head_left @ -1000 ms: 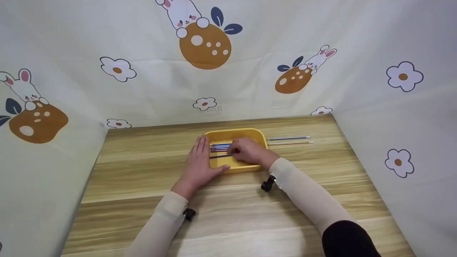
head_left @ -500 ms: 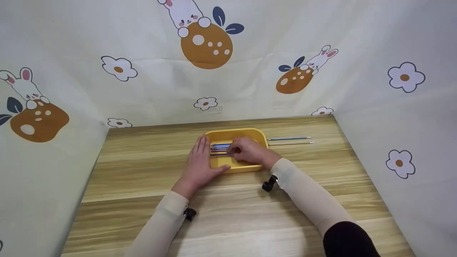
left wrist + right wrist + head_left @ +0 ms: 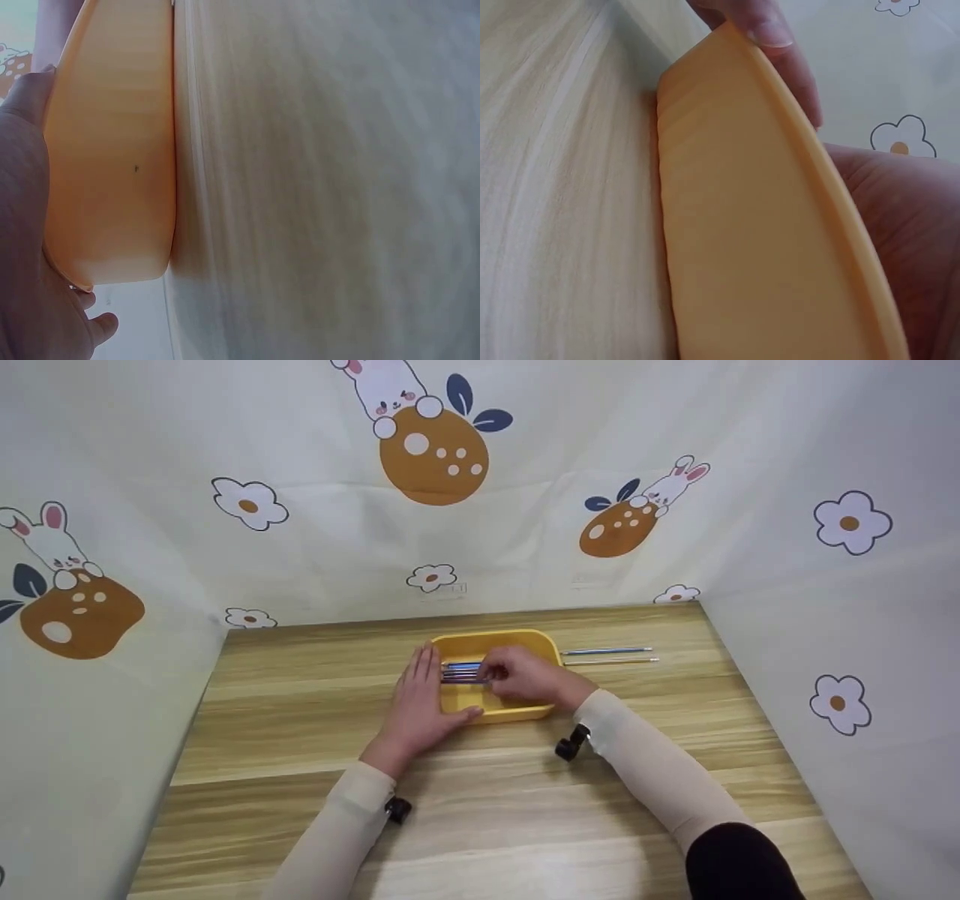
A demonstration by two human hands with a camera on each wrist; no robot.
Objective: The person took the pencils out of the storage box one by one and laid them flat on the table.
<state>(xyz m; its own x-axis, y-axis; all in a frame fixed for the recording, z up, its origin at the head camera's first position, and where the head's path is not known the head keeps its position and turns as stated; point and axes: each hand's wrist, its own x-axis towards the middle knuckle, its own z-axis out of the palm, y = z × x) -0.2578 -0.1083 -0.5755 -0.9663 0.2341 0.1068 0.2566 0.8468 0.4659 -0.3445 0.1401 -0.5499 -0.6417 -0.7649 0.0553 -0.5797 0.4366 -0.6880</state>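
Dark pencil (image 3: 459,682) now sits closer to pencil row (image 3: 459,670) in yellow tray (image 3: 517,715). Right hand (image 3: 525,671) seems to pinch it, left hand (image 3: 420,701) flat along tray's left edge. Row looks nearly gathered; blue pencil (image 3: 606,650), tan pencil (image 3: 611,661) left outside right edge.

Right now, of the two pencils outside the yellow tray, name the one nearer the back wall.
The blue pencil outside the tray; the tan pencil lies below it in the head view.
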